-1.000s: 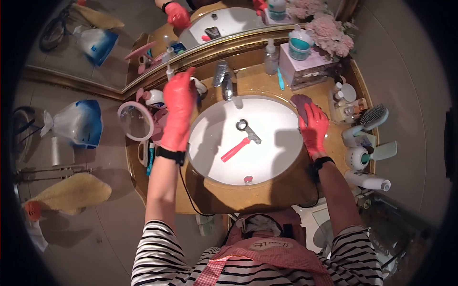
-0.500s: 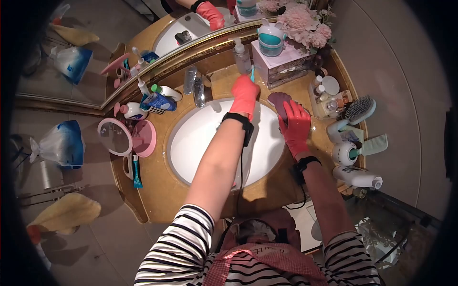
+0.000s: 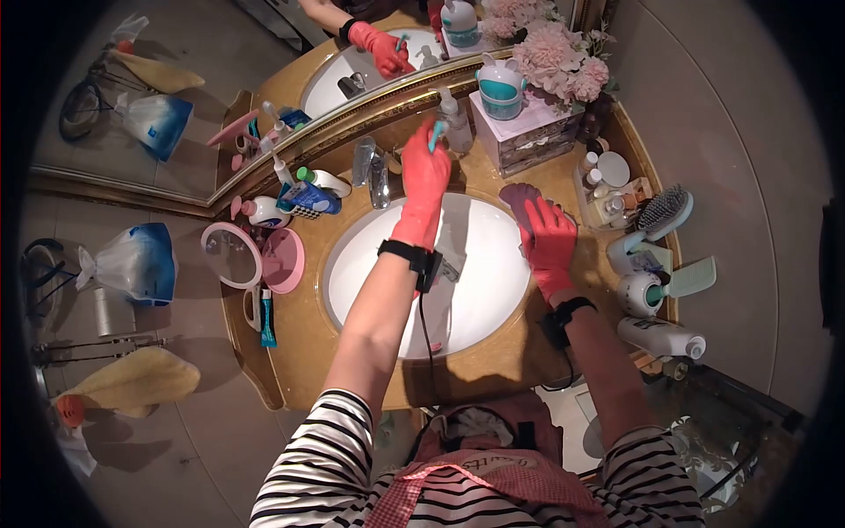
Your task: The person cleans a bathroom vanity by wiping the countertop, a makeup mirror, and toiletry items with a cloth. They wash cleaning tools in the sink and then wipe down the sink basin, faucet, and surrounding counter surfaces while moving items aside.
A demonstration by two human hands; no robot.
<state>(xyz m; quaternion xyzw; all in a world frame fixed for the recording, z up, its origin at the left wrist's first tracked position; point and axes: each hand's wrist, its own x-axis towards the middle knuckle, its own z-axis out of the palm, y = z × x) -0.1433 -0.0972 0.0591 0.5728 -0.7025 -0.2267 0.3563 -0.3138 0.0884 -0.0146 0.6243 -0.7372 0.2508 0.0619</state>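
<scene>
My left hand (image 3: 424, 176), in a red rubber glove, is closed in a fist above the far side of the white sink basin (image 3: 480, 304). From the top of the fist sticks a slim teal handle (image 3: 437, 132), perhaps a toothbrush; its other end is hidden. My right hand (image 3: 552, 242), gloved in red too, lies over a purple cloth (image 3: 519, 196) at the basin's right rim, fingers bent onto it. Just left of my left hand stands the clear-handled faucet (image 3: 378, 183). Behind it is a clear pump bottle (image 3: 455, 123).
Along the right edge sit an organizer of cosmetics (image 3: 607, 207), a hairbrush (image 3: 666, 211), a comb (image 3: 693, 278) and a white bottle (image 3: 662, 338). A drawer box (image 3: 528, 145) with flowers stands behind. To the left are a pink mirror (image 3: 232, 255), bottles and a toothpaste tube (image 3: 268, 319).
My left hand has lifted away from the counter beside the pump bottle and shifted left, with the teal handle still in it. My right hand stays on the purple cloth. The view has shifted slightly.
</scene>
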